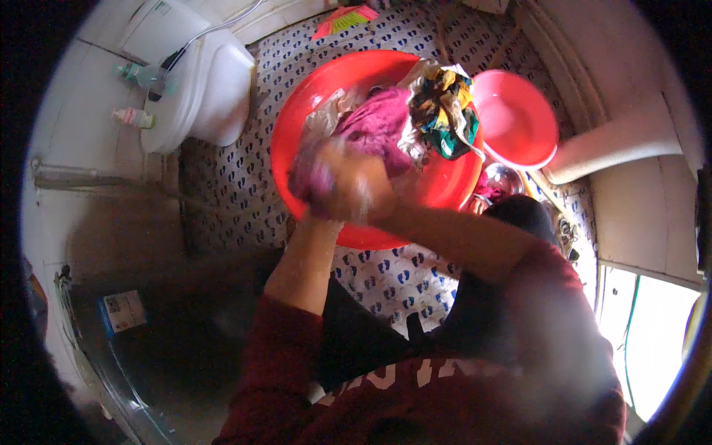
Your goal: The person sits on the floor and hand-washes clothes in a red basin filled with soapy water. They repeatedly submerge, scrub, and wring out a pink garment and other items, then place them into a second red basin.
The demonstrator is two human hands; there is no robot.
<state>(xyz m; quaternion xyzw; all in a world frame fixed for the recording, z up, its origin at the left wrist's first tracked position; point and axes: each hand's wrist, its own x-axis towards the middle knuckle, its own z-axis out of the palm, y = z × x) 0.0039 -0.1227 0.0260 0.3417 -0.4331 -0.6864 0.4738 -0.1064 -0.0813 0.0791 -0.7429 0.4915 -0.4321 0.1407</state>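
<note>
Both hands are close together over the near left part of a large red plastic basin (345, 236), blurred by motion. A bunched purple cloth (314, 175) is gripped between them. My left hand (328, 206) is at the cloth's near side, partly hidden; my right hand (364, 181) lies across it from the right. Behind them in the basin, a magenta cloth (378, 125) rests beside whitish fabric (325, 117). On the basin's far right side lies a heap of green, yellow and dark patterned cloth (445, 111).
A pink basin (517, 119) stands right of the red one, with a metal bowl (503, 181) nearer me. A white toilet (222, 89) is at the left, with bottles (133, 118) beside it. A broom head (347, 21) lies on the footprint-patterned floor (222, 161) at the back.
</note>
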